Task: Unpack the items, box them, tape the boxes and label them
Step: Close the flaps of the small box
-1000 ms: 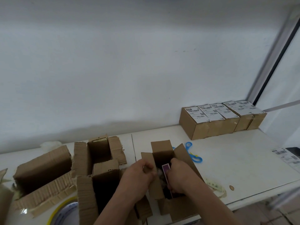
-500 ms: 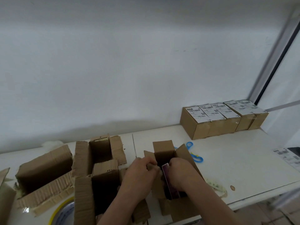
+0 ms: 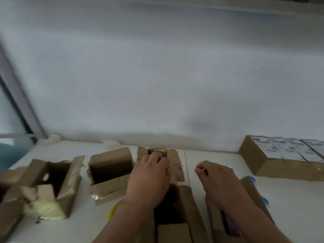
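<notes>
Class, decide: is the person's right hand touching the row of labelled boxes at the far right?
Apart. The head view shows bare white table between the right hand and the labelled boxes.

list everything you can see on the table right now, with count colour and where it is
open cardboard boxes: at least five, brown, across the table's left and centre; the leftmost holds pale packing filler
purple item: one, standing in the near box under the right forearm
labelled boxes: a row, brown with white labels on top, far right; count unclear
tape roll: one, yellow rim, near edge by the left forearm, mostly hidden
scissors: blue handles only, right of the near box
white lumps: two, along the wall
table: one, white
left hand: reaches to the far centre box, fingers curled at its flap
right hand: above the table, fingers loosely curled, nothing visibly held
</notes>
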